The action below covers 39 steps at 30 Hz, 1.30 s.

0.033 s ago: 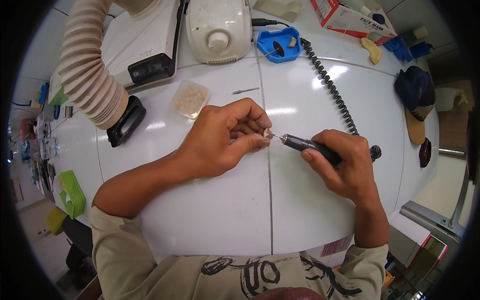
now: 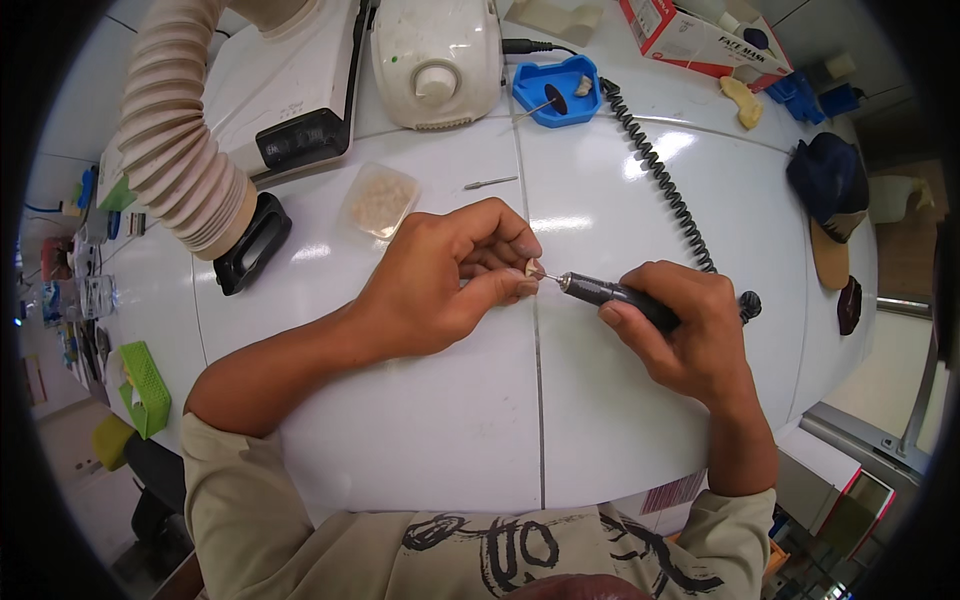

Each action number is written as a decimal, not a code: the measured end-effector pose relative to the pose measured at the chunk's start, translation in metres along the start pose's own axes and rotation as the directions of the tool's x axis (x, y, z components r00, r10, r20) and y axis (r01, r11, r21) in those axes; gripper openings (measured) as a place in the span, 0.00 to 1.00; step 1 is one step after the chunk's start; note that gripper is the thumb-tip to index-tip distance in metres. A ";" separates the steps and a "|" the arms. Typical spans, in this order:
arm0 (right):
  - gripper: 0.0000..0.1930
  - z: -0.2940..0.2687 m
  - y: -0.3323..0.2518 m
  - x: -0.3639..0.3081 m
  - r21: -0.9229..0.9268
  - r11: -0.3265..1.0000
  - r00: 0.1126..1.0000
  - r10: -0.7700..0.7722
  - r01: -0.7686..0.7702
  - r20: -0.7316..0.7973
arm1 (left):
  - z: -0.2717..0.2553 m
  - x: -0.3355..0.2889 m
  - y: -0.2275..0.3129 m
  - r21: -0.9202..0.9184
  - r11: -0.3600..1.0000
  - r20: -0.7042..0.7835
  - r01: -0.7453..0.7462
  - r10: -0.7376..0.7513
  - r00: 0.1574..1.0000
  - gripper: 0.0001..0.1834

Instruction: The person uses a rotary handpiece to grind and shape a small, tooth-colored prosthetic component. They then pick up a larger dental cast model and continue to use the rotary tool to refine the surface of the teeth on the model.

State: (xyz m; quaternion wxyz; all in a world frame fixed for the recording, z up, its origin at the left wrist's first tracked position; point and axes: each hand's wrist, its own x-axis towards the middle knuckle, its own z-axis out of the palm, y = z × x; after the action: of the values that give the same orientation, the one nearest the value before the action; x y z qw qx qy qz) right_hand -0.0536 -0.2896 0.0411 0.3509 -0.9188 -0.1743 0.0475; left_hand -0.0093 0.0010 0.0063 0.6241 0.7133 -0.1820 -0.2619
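Note:
My left hand [image 2: 440,280] pinches a small cream-coloured, tooth-like piece [image 2: 531,268] between thumb and fingertips. Its fingers hide much of that piece. From the right, my right hand [image 2: 695,325] grips a black rotary handpiece [image 2: 600,290], thumb along its near side. The handpiece's thin metal bit [image 2: 549,277] points left and reaches the piece; whether it touches cannot be made out. Beyond my left hand stands a clear square box [image 2: 380,202] of small cream-coloured pieces. A loose metal bur [image 2: 490,183] lies farther off on the white table [image 2: 420,430].
A ribbed suction hose [image 2: 175,150] with a black nozzle [image 2: 252,243] hangs at the left. A white control unit [image 2: 437,65], a blue tray [image 2: 530,85] and a mask box [image 2: 700,45] stand at the back. The coiled cord [image 2: 655,165] crosses the right side, near a cap [image 2: 830,180].

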 end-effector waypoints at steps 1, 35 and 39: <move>0.13 0.000 0.000 0.000 0.000 1.000 1.000 -0.002 0.002 -0.001 | 0.000 0.000 0.000 0.001 1.000 -0.002 0.002 -0.002 1.000 0.09; 0.15 0.000 0.000 -0.001 -0.042 0.999 1.000 0.002 -0.002 -0.001 | 0.001 -0.001 0.001 -0.010 1.000 -0.006 -0.014 0.014 1.000 0.09; 0.14 -0.001 -0.001 0.000 -0.042 0.999 1.000 -0.001 0.001 0.008 | 0.001 -0.001 0.000 -0.015 1.000 -0.010 -0.017 0.017 1.000 0.09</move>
State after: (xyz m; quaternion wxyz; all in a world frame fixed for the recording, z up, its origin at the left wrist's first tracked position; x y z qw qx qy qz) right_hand -0.0540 -0.2893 0.0423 0.3309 -0.9257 -0.1772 0.0473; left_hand -0.0107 0.0007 0.0061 0.6326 0.7083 -0.1828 -0.2544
